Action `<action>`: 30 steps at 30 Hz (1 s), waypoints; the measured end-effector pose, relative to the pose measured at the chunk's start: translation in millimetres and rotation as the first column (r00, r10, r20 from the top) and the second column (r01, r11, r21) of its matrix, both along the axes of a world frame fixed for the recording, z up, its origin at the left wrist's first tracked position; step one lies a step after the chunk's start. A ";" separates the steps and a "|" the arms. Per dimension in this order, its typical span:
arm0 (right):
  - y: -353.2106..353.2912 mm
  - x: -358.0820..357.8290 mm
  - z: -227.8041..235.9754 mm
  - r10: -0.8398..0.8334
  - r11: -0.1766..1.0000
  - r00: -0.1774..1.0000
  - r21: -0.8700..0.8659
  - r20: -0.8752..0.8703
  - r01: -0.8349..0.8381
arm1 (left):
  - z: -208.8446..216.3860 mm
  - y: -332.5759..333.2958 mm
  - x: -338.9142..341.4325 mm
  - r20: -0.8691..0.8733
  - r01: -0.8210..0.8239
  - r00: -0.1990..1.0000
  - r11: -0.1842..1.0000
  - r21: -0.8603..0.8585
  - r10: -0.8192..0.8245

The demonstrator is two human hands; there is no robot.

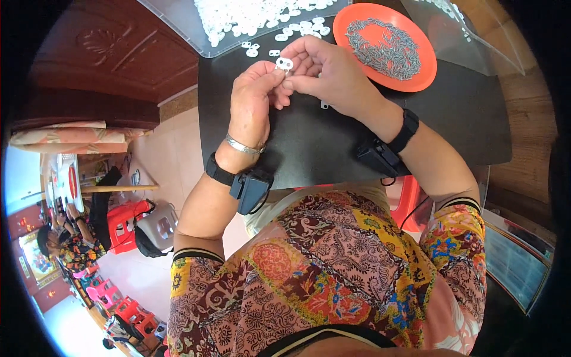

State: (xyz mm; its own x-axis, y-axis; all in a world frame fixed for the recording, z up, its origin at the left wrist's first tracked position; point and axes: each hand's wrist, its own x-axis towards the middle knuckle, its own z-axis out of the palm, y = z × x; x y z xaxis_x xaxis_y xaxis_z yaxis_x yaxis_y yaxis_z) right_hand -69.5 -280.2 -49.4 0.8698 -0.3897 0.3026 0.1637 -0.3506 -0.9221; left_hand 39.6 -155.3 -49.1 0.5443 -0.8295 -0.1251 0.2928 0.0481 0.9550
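White two-holed oval plastic-looking piece (285, 63): past the left fingertips, long axis roughly crosswise
Left hand (252, 90): pinching it, so that's my nearer one
Right hand (334, 74): thumb just below it, fingers curled, can't tell its grip from here

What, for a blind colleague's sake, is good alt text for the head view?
A person's left hand pinches a small white two-holed piece, the right hand close beside it, over a dark table; beyond lie a translucent tray of white pieces and an orange plate of grey parts.
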 end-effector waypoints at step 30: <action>3.1 -3.9 12.3 -0.049 0.865 0.986 -0.487 0.160 0.122 | -2.1 0.1 -0.9 0.030 0.082 0.996 0.990 -0.115 -0.080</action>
State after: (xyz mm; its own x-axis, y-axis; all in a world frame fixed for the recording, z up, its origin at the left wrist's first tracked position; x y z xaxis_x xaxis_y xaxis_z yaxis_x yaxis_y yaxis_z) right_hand -73.4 -277.1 -37.1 0.7756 -0.2283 0.5885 0.2242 -0.7719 -0.5949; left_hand 38.7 -155.2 -51.3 0.4765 -0.8791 -0.0126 0.2765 0.1363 0.9513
